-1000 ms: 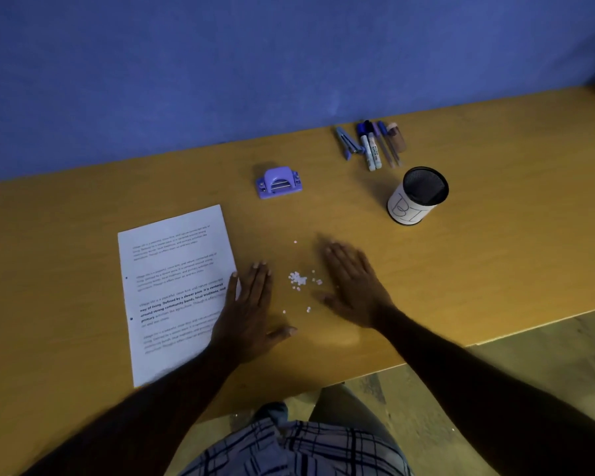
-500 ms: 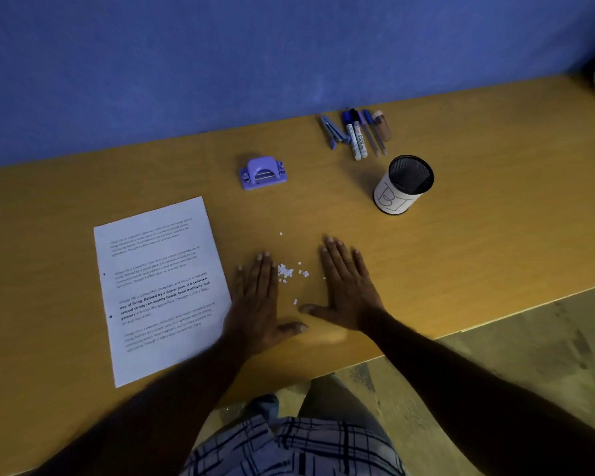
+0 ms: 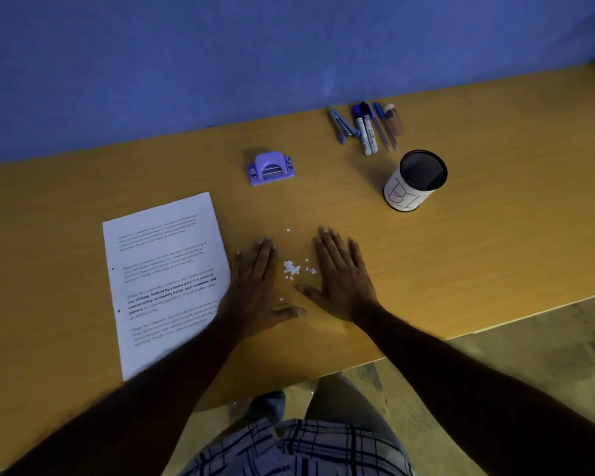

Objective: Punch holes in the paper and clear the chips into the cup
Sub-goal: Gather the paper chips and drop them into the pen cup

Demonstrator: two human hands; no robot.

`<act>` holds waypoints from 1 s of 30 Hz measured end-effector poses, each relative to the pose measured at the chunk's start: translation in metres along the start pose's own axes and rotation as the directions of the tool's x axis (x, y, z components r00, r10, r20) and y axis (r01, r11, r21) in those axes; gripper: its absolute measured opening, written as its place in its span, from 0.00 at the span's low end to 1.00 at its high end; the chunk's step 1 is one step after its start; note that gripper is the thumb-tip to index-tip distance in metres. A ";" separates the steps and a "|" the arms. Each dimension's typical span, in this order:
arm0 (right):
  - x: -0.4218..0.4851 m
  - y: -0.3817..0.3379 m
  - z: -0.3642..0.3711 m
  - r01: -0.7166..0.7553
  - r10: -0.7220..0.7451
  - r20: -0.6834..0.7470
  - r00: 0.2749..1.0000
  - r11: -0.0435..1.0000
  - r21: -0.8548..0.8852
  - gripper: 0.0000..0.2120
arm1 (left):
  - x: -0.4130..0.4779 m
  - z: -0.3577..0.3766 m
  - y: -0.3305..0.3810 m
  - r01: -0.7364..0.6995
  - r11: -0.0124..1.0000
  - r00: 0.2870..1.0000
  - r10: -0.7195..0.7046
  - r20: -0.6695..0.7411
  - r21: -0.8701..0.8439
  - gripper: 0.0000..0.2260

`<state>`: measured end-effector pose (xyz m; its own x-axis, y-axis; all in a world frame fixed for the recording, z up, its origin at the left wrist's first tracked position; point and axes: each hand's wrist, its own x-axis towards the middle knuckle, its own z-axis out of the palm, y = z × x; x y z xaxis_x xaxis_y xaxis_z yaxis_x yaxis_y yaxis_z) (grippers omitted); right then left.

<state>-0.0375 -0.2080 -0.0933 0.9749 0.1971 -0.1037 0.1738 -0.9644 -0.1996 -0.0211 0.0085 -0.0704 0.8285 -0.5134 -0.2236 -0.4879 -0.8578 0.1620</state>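
Observation:
A small heap of white paper chips (image 3: 294, 269) lies on the wooden table (image 3: 495, 235), with a few loose ones scattered around it. My left hand (image 3: 256, 286) rests flat just left of the heap, fingers together, holding nothing. My right hand (image 3: 340, 278) lies flat just right of it, thumb stretched toward the left hand. The printed paper sheet (image 3: 165, 280) sits to the left, two punched holes along its left edge. A purple hole punch (image 3: 270, 169) stands farther back. The black mesh cup (image 3: 415, 180) with a white label stands at the back right.
Several pens, markers and a clip (image 3: 366, 127) lie in a row near the blue wall behind the cup. The table's front edge runs close below my wrists, with the floor and my checked shirt beneath it.
Both hands have drawn closer together around the chips, and the chips sit in a tighter heap between them. My right thumb has swung out toward the left hand.

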 end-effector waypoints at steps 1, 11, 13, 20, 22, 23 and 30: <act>0.002 0.000 0.000 -0.004 0.004 -0.006 1.000 1.000 0.003 0.47 | -0.001 -0.002 -0.005 0.005 1.000 1.000 -0.005 -0.004 -0.004 0.58; 0.028 0.024 -0.014 -0.038 0.037 0.007 0.999 0.991 0.127 0.38 | 0.004 -0.006 -0.024 0.045 0.998 0.999 -0.045 0.003 0.033 0.57; 0.014 0.033 -0.013 -0.118 0.126 -0.046 0.991 0.981 0.152 0.32 | 0.007 -0.005 -0.021 0.042 0.999 0.999 -0.042 -0.025 0.001 0.55; -0.021 0.021 0.003 -0.335 0.341 -0.083 0.936 0.939 0.075 0.29 | 0.014 0.003 -0.013 0.059 0.996 0.995 -0.064 -0.077 -0.062 0.51; -0.018 0.015 0.003 -0.355 0.360 -0.080 0.930 0.932 0.075 0.29 | 0.016 0.004 -0.011 0.082 0.994 0.992 -0.088 -0.085 -0.076 0.50; -0.017 0.013 0.002 -0.360 0.364 -0.077 0.928 0.931 0.064 0.30 | 0.018 0.003 -0.009 0.096 0.992 0.990 -0.104 -0.093 -0.088 0.49; -0.005 -0.017 0.001 -0.327 0.329 -0.088 0.940 0.944 0.035 0.36 | 0.026 0.000 -0.005 0.114 0.987 0.985 -0.127 -0.114 -0.111 0.47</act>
<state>-0.0455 -0.1924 -0.0908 0.9861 -0.1471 -0.0774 -0.1594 -0.9691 -0.1883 0.0032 -0.0003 -0.0773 0.9095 -0.3944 -0.1312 -0.3567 -0.9026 0.2411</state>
